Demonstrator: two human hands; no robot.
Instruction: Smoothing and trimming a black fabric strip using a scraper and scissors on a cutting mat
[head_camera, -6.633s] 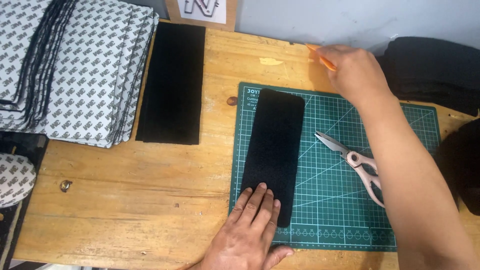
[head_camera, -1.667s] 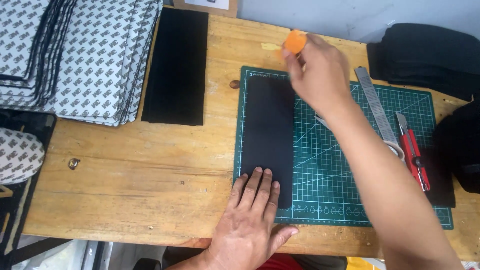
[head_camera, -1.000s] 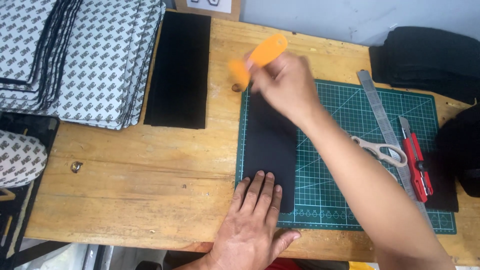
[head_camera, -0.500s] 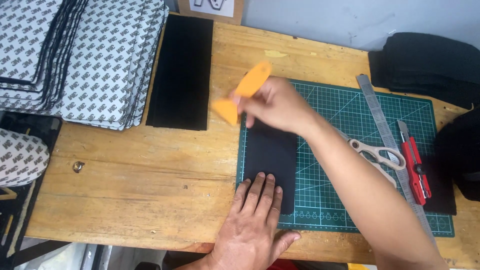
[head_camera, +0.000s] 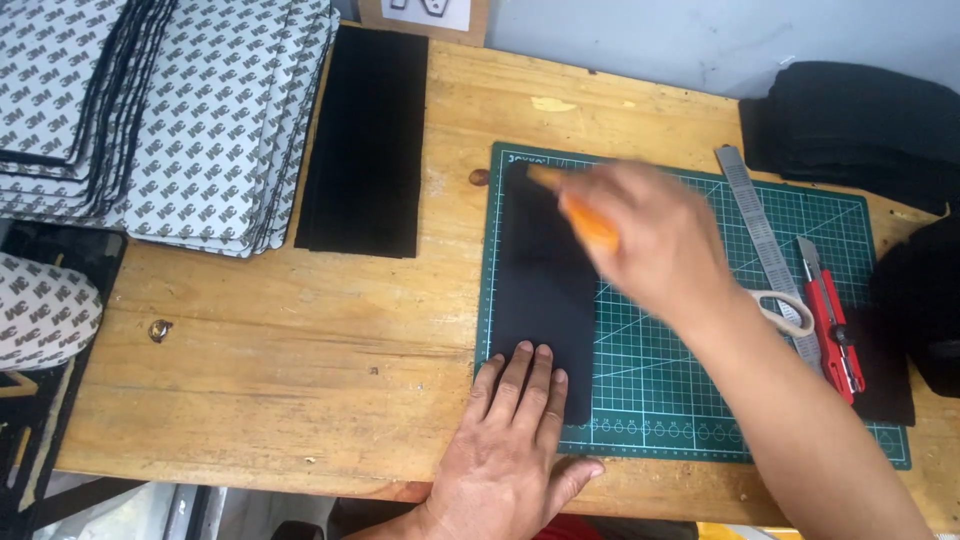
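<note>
Right hand (head_camera: 655, 240) swung onto black strip (head_camera: 545, 290), seemingly gripping orange scraper (head_camera: 585, 218), left hand (head_camera: 510, 450) flat

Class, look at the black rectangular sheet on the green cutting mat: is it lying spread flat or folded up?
Spread flat. The black rectangular sheet lies fully open on the green cutting mat, its near end pressed down by the left hand.

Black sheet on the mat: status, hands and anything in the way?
Left hand flat on black sheet, near end. Right hand holds orange tool over sheet's far end, blurred. Ruler, scissors, red knife lie aside.
</note>
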